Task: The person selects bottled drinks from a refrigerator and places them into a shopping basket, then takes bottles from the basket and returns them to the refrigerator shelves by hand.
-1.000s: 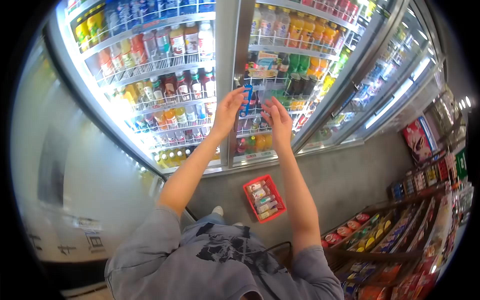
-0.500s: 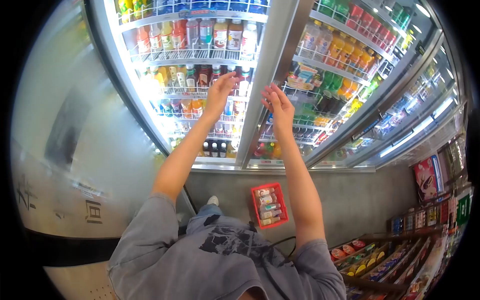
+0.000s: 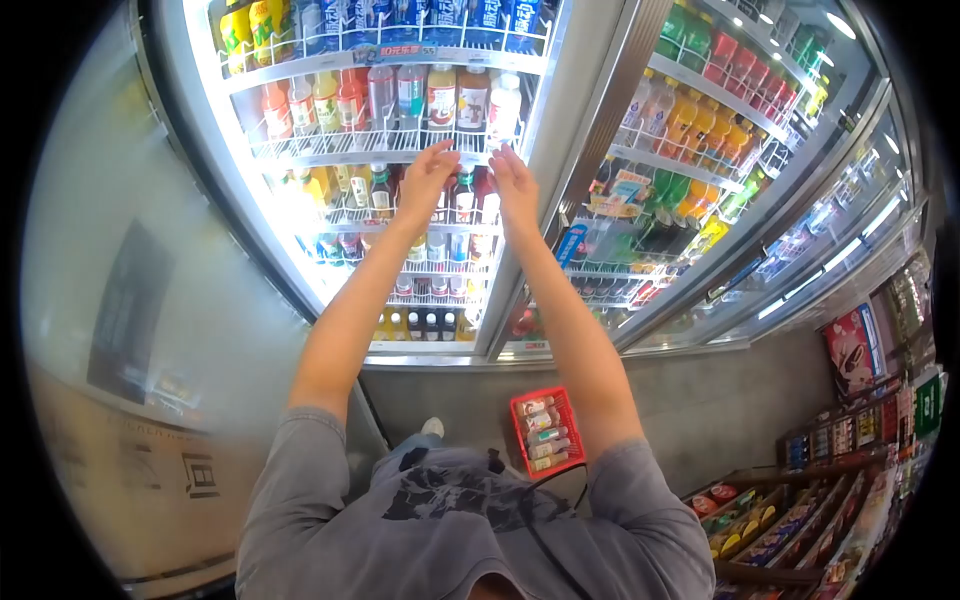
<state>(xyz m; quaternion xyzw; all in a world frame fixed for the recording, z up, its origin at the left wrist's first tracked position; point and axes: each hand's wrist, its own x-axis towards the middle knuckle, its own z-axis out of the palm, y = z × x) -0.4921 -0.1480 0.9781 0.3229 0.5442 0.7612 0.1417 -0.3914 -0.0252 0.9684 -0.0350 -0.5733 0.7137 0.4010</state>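
Observation:
My left hand is raised in front of the open drinks fridge, just below the second shelf. Its fingers are loosely bent and nothing shows in them. Close to its right is my right hand, palm turned inward, fingers apart and holding nothing visible. Just above the hands, a white-capped bottle, a brown bottle and a cream-coloured bottle stand upright on the shelf. Dark bottles on the shelf below are partly hidden behind my hands.
A red basket holding several bottles sits on the floor by my feet. The open fridge door spans the left side. Closed glass doors continue to the right. A snack rack stands at lower right.
My right hand has moved left, in front of the open fridge section and closer to my left hand. The view has shifted, with the shelves looking nearer and more of the top row showing.

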